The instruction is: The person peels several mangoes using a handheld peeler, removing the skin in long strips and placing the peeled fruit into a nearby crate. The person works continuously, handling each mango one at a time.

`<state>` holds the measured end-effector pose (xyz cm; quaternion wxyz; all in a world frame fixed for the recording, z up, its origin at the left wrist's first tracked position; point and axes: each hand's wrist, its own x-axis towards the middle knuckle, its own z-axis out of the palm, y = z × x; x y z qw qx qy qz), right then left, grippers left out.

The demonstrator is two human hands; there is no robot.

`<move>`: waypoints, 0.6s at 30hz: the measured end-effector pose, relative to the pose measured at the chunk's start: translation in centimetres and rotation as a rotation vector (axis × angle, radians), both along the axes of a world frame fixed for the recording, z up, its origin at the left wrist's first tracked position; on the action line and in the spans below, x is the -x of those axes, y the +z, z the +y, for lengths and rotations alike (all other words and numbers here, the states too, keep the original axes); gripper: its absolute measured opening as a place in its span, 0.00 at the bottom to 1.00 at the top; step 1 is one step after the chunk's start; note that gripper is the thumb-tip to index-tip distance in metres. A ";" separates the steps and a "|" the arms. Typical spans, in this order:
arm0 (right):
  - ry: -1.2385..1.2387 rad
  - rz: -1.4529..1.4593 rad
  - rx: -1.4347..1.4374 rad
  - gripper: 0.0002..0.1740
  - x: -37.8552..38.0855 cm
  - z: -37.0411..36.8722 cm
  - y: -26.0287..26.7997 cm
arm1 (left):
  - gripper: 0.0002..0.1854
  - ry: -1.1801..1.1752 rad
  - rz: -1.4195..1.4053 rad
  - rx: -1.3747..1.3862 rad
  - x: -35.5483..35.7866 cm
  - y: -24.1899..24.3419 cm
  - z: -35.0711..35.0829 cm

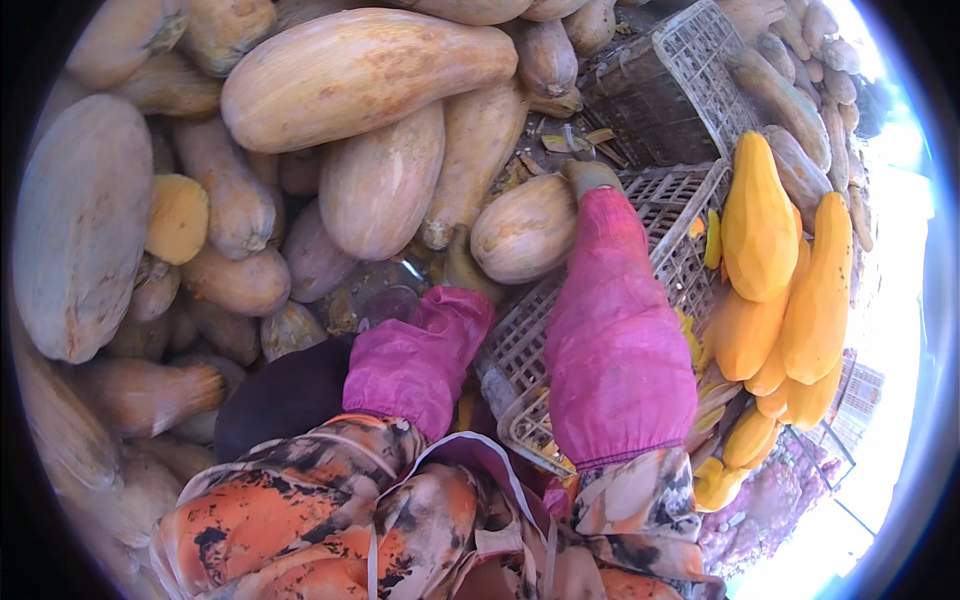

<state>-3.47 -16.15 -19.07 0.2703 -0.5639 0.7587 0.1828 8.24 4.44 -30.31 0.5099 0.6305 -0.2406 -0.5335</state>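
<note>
A short tan squash (523, 229) lies between my two hands, over the edge of a plastic crate. My left hand (466, 264), in a dull greenish-brown glove, grips its lower left side. At its upper right end is my right hand (591, 177), in a similar glove; a thin, light-coloured piece (571, 138) shows just beyond it, too small to identify. The fingers of my right hand are mostly hidden. Pink sleeve covers reach up both forearms. Peeled orange squashes (761, 225) are stacked at the right, beside the crate.
Unpeeled squashes (360, 79) are heaped at the left and across the front. A grey plastic crate (517, 352) stands beneath my forearms, with another dirty crate (637, 97) tipped beyond it. Peel scraps (559, 142) lie on the ground. More squashes (784, 97) extend along the far right.
</note>
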 end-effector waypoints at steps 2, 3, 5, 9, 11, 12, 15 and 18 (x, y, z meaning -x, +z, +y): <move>-0.011 0.024 0.044 0.36 0.8 -0.7 0.0 | 0.38 0.005 0.233 -0.027 0.3 0.2 -2.3; -0.008 -0.002 0.115 0.35 1.0 -1.0 0.2 | 0.38 0.003 0.340 -0.028 0.2 0.7 -3.4; -0.030 0.015 0.046 0.36 1.1 -1.6 1.0 | 0.37 -0.014 0.554 -0.036 0.2 1.9 -5.7; 0.025 -0.054 0.090 0.37 1.8 -1.7 3.1 | 0.35 -0.058 0.808 0.028 0.7 5.1 -8.8; 0.186 -0.107 0.070 0.37 2.6 -1.5 4.8 | 0.34 -0.082 0.831 0.064 0.9 7.0 -9.3; 0.134 -0.145 0.068 0.36 3.0 -1.2 5.9 | 0.34 -0.098 0.827 0.095 0.8 8.0 -9.6; 0.131 -0.235 0.210 0.36 4.3 0.2 10.0 | 0.33 -0.169 0.600 0.249 0.4 12.2 -9.7; -0.324 -0.782 0.265 0.32 4.9 4.1 15.3 | 0.37 -0.130 0.438 0.480 0.3 18.0 -7.9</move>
